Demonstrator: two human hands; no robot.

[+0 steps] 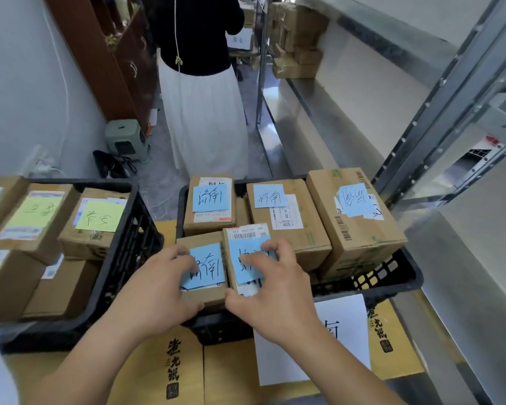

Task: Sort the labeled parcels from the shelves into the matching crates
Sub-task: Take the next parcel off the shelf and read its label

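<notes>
Two small cardboard parcels with blue labels sit side by side at the near end of the right black crate (398, 283). My left hand (161, 285) grips the left parcel (211, 270), fingers curled over its top and thumb under its near edge. My right hand (272, 290) grips the right parcel (247, 244), fingers over its blue label, thumb at its near edge. Behind them in the same crate lie three more blue-labelled parcels (278, 211). The left black crate (120, 258) holds parcels with yellow-green labels (100, 217).
Both crates rest on yellow cartons (173, 363); a white paper sign (342, 328) lies under the right crate's front. A person in a white skirt (199, 106) stands in the aisle ahead. Metal shelving (438, 112) runs along the right, with boxes (298, 48) at its far end.
</notes>
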